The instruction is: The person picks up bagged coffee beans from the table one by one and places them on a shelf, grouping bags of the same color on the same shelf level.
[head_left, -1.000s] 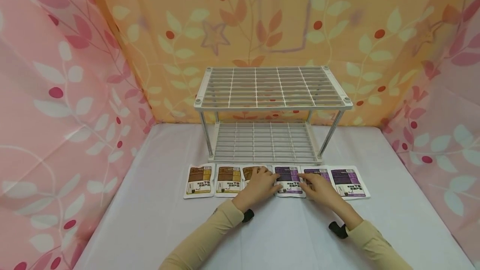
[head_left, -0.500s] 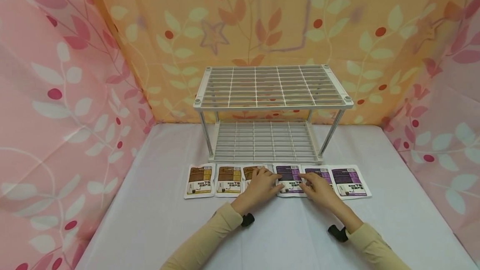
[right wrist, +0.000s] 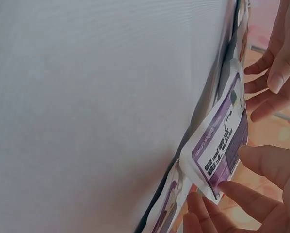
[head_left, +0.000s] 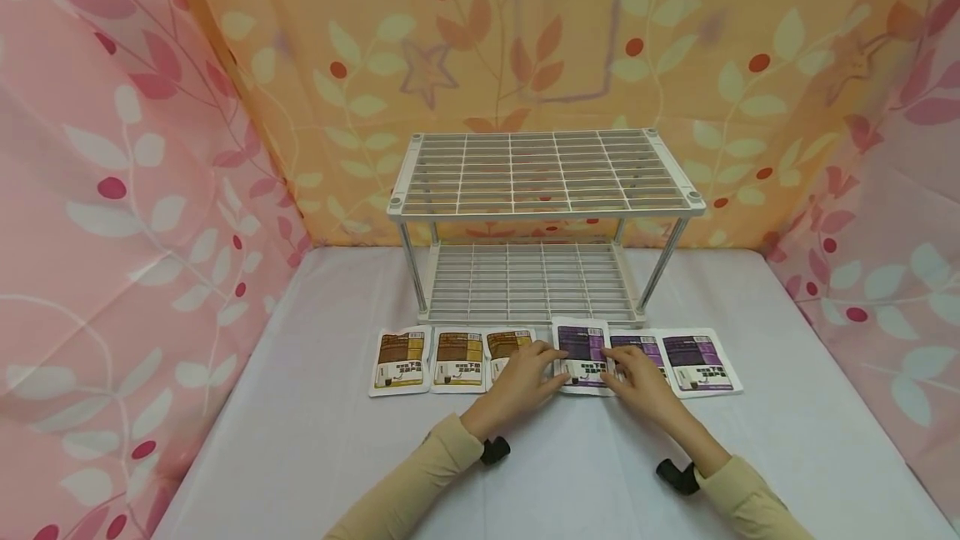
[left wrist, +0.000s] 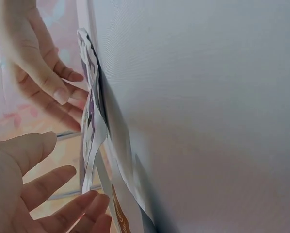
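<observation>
A purple-and-white flat packet (head_left: 581, 346) is raised slightly, in line with a row of similar packets. My left hand (head_left: 519, 384) is at its left edge, index finger higher and thumb lower. My right hand (head_left: 642, 384) holds the right edge the same way. In the right wrist view, the packet (right wrist: 221, 141) stands tilted, with its lower corner by the right thumb and index finger. Both hands' fingers are gently bent. Beside the left hand lies a brown packet (head_left: 507, 343), partly covered. Another purple packet (head_left: 637, 345) is partly hidden behind the right hand.
A white two-tier wire rack (head_left: 547, 215) stands just behind the packets. Two brown packets (head_left: 459, 359) lie at the left of the row, and a purple packet (head_left: 697, 363) at its right end. A white cloth (head_left: 570, 473) covers the table; patterned fabric (head_left: 337, 132) hangs behind.
The purple packet between my hands has risen a little and shifted slightly right. My left hand has moved slightly right and toward me, uncovering more of the third brown packet.
</observation>
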`<state>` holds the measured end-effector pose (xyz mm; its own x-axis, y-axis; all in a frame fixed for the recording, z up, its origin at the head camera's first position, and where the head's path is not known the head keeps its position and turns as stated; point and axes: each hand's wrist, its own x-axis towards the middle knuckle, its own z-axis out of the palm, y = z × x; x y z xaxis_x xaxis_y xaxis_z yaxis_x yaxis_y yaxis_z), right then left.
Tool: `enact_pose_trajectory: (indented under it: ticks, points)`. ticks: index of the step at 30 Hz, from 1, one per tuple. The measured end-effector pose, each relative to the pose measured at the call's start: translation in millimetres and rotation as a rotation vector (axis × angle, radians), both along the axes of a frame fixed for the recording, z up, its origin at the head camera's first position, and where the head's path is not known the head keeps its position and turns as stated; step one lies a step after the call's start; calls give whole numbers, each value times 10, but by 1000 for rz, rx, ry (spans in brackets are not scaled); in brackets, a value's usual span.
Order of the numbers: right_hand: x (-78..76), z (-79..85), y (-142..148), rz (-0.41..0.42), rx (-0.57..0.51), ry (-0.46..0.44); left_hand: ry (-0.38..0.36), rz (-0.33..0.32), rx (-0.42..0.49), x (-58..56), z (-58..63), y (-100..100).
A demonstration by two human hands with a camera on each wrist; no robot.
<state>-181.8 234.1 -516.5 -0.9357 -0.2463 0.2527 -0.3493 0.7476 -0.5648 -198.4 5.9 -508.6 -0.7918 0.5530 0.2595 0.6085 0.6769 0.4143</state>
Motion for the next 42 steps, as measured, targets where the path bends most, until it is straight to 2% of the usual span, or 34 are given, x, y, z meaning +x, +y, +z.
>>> enact_pose_trajectory:
  ticks: [9, 14, 18, 22, 26, 33, 38, 42]
  points:
    - [-15, -1, -47, 4, -67, 75, -61, -19, 98, 7, -48, -25]
    - [-27, 40, -99, 4, -90, 82, -83, -4, 176, 1, 5, -45]
    - [-30, 68, -152, 26, -166, 74, -100, -8, 260, -14, 32, -63]
    - [-33, 82, -200, 33, -213, 86, -132, 9, 303, -25, 49, -88]
    - [-43, 110, -241, 18, -202, 100, -118, 28, 304, -35, 70, -122]
    - [-59, 227, -326, 21, -193, 124, -46, 58, 309, -46, 137, -190]
    - [-78, 288, -380, 18, -177, 142, -25, 83, 300, -54, 187, -225]
    - [-75, 320, -424, 28, -185, 165, -30, 91, 330, -48, 235, -246]
